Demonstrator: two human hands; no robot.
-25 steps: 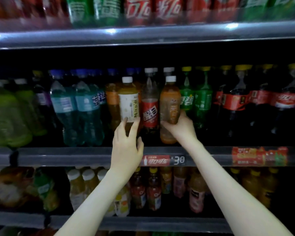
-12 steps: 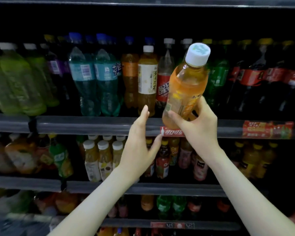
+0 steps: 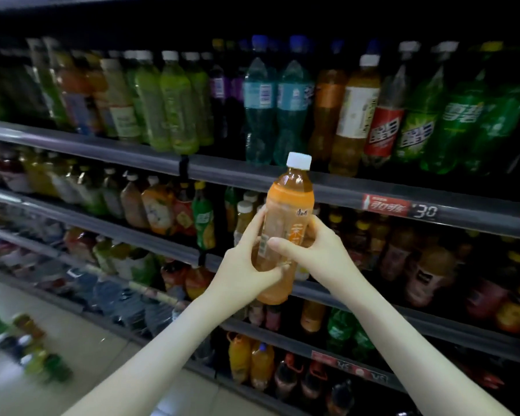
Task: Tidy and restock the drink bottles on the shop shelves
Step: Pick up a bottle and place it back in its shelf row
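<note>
Left hand: curled round lower body of orange bottle, supporting from below.
Right hand: thumb and fingers wrapped across label, sharing the grip.
Position: upright between both hands, off the shelves, likely for re-siting.
Shelf rail: just behind hands.

— What stands on the shelf in front of you?
— My upper shelf carries tall drinks, all upright: pale green bottles at the left, two blue bottles in the middle, an amber bottle with a white label, then green soda bottles at the right. A red price tag sits on its front rail.
— And under it?
— The next shelf holds smaller juice bottles in rows. The lower shelf has more, too dim for me to tell apart.
— The floor?
— Pale tiled floor, with a few blurred bottles on it at my left.
</note>
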